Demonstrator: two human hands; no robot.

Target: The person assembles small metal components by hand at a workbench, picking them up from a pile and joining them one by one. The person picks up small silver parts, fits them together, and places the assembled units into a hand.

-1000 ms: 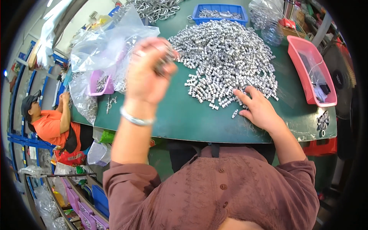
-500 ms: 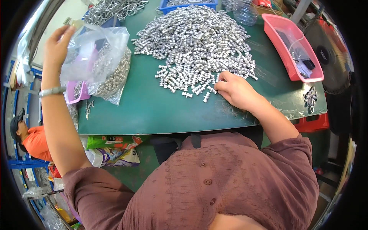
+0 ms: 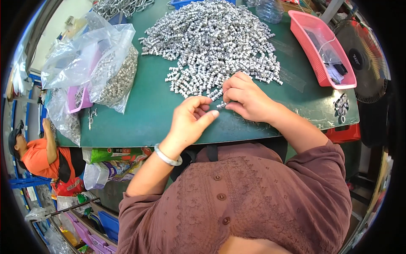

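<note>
Left hand [image 3: 190,118] moved from clear plastic bag [image 3: 113,80] to beside my right hand [image 3: 247,99]. Left half-open, nothing visibly gripped. Right pinched on ribbed silver metal fitting [image 3: 220,106], between hands, near side of fittings heap [image 3: 211,42]. Advise: light pinch, fitting's end exposed.

This is a small-parts workshop: a flat green worktable [image 3: 127,131] spans mid-frame, with a broad heap of small silvery metal pieces [image 3: 215,46] at upper centre, a clear plastic bag of metal parts [image 3: 122,80] at upper left, blue-barred shelving [image 3: 30,183] and an orange-shirted co-worker [image 3: 40,158] at far left, and a round black fan [image 3: 357,59] at upper right.
</note>
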